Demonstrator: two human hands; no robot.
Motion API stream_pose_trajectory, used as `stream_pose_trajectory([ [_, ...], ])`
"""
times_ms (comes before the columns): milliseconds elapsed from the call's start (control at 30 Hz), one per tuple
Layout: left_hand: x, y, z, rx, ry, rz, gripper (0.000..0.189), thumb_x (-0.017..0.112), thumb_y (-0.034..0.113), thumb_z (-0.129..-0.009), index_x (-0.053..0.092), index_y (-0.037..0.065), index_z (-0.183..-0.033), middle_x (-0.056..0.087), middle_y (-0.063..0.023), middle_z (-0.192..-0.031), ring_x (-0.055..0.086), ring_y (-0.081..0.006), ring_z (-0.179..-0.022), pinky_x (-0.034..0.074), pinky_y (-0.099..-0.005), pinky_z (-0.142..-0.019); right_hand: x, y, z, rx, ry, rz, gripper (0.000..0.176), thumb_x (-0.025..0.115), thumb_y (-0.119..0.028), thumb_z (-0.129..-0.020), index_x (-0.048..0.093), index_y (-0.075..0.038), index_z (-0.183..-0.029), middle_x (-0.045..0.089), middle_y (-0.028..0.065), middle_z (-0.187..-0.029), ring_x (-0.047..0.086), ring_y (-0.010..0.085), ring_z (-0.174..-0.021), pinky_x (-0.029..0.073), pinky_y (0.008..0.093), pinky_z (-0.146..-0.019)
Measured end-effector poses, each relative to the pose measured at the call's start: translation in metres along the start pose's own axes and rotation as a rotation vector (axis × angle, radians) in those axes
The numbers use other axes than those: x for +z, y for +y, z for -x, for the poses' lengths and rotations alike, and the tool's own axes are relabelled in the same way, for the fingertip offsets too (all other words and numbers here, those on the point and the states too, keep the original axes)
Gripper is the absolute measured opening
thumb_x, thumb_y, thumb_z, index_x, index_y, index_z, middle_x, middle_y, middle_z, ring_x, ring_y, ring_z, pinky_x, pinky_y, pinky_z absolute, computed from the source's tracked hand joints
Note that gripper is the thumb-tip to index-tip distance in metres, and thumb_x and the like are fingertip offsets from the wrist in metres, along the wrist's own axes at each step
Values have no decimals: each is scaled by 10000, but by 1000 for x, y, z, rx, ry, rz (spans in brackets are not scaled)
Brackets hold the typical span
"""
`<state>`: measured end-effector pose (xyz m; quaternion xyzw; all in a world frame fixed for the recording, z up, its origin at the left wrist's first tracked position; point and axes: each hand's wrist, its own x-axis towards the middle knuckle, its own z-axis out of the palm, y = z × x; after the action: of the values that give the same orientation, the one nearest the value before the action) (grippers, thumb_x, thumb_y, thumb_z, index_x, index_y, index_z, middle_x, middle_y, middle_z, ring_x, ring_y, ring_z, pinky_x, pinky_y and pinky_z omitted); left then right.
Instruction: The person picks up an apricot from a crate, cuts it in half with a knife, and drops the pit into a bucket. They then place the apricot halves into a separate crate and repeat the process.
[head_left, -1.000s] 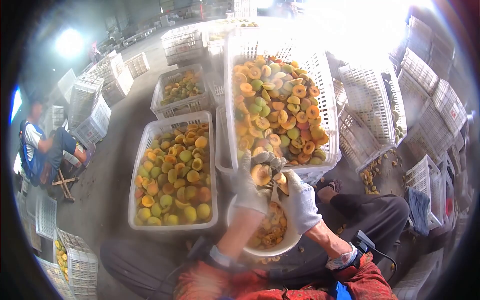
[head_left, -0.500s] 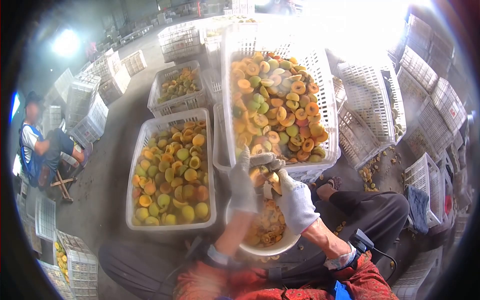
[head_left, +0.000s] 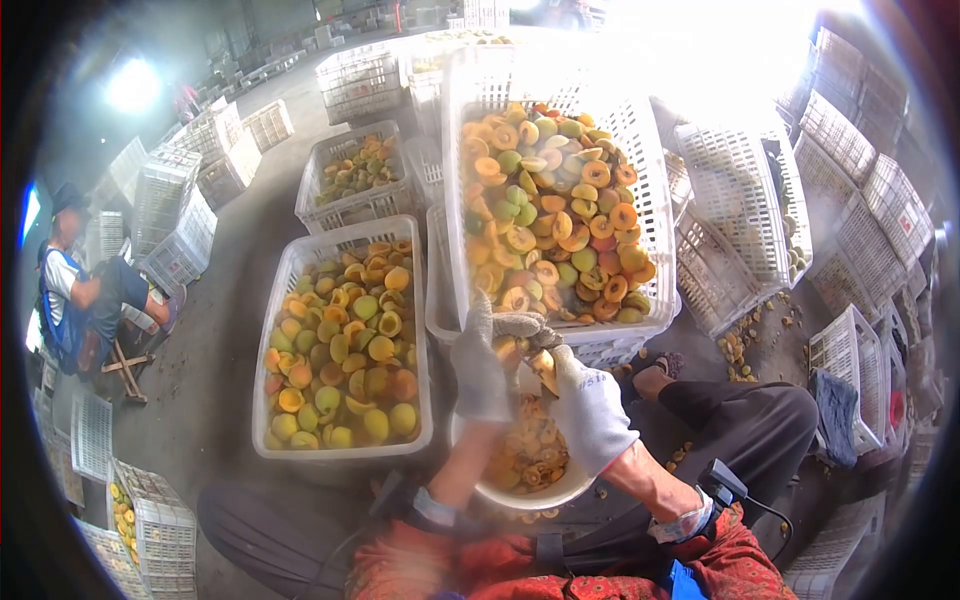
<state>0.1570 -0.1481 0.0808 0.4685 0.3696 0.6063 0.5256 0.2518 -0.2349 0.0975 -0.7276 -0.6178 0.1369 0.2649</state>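
White-gloved left hand (head_left: 482,368): lower centre of frame, fingers curled over the top of a peach (head_left: 510,352), holding it firmly.
Right hand (head_left: 588,410): also gloved, closed against the peach from the right, fingertips pinching at the orange flesh; any tool in it too hidden to tell.
Peach position: between the two gloves, just above the bowl and just below the near rim of the raised crate.
Bowl (head_left: 540,497): white, round, on the lap, filled with small orange scraps.
Raised crate (head_left: 657,230): white plastic lattice, upper centre, heaped with halved fruit, many cut faces up.
Floor crate (head_left: 345,452): centre left, full of yellow-green and orange fruit.
Handling, as a judgement: light, soft, easily bruised, probably slippery where cut; best cupped around the skin side with gentle pressure.
Another person (head_left: 75,290): seated at far left, well apart.
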Motion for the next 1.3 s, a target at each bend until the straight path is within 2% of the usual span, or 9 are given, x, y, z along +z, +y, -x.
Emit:
stream_pose_trajectory([
  [67, -5, -5, -1, 382, -82, -351, 413, 434, 364, -993, 647, 12, -1025, 673, -45, -826, 619, -127, -762, 491, -256, -696, -6, -5, 5, -101, 63, 95, 365, 648, -136, -781, 499, -26, -1095, 630, 221, -838, 637, 380, -751, 499, 430, -612],
  [133, 0, 22, -4, -384, -83, 269, 426, 425, 362, -997, 648, -1, -1005, 673, -62, -817, 628, -139, -761, 497, -262, -701, -7, -7, 6, -202, 127, 190, 287, 601, -203, -835, 511, -19, -1035, 629, 225, -814, 641, 363, -707, 502, 421, -584],
  [467, -4, 20, 2, -166, -152, 183, 525, 393, 368, -1011, 645, -52, -822, 655, -122, -731, 636, -177, -680, 520, -304, -719, -13, 0, 2, -162, -137, -251, 338, 678, -111, -782, 542, 0, -1071, 636, 237, -836, 622, 414, -849, 489, 416, -690],
  [933, 16, 21, 14, -635, 40, 622, 463, 498, 397, -946, 525, 33, -661, 568, -137, -665, 587, -260, -602, 513, -377, -616, -9, 23, -2, -96, -297, -160, 292, 675, -86, -728, 532, 13, -963, 612, 253, -812, 596, 436, -815, 479, 443, -667],
  [1033, 17, 20, 15, -574, 19, 595, 459, 508, 387, -941, 537, 34, -649, 574, -132, -641, 588, -252, -590, 512, -350, -603, -11, 15, 6, -231, -54, -82, 236, 684, -112, -739, 553, 27, -878, 615, 243, -772, 596, 434, -771, 486, 414, -648],
  [1100, 16, 21, 13, -576, -12, 547, 479, 505, 410, -942, 554, 36, -647, 575, -117, -622, 586, -229, -577, 508, -332, -588, -17, 21, 0, -323, -190, -86, 210, 676, -120, -760, 550, 41, -808, 612, 225, -739, 592, 422, -725, 488, 395, -630],
  [1167, 13, 23, 13, -584, -58, 458, 504, 500, 436, -944, 574, 37, -645, 576, -98, -600, 585, -201, -563, 503, -311, -569, -38, 12, -6, 83, -579, -365, 197, 671, -104, -761, 545, 42, -801, 600, 219, -728, 575, 430, -733, 485, 413, -647],
  [1233, 10, 24, 15, -593, -101, 404, 511, 497, 443, -945, 579, 36, -647, 576, -91, -596, 585, -191, -561, 500, -304, -562, -30, 18, 1, -17, -539, -300, 196, 675, -101, -764, 559, 35, -844, 585, 187, -675, 608, 351, -640, 486, 393, -584],
  [1300, 6, 25, 17, -597, -138, 355, 517, 494, 449, -946, 584, 36, -648, 576, -83, -592, 586, -182, -560, 496, -297, -555, -3, 38, 12, -516, 19, 57, 244, 678, -118, -785, 563, 46, -924, 573, 136, -613, 596, 217, -516, 475, 359, -496],
])
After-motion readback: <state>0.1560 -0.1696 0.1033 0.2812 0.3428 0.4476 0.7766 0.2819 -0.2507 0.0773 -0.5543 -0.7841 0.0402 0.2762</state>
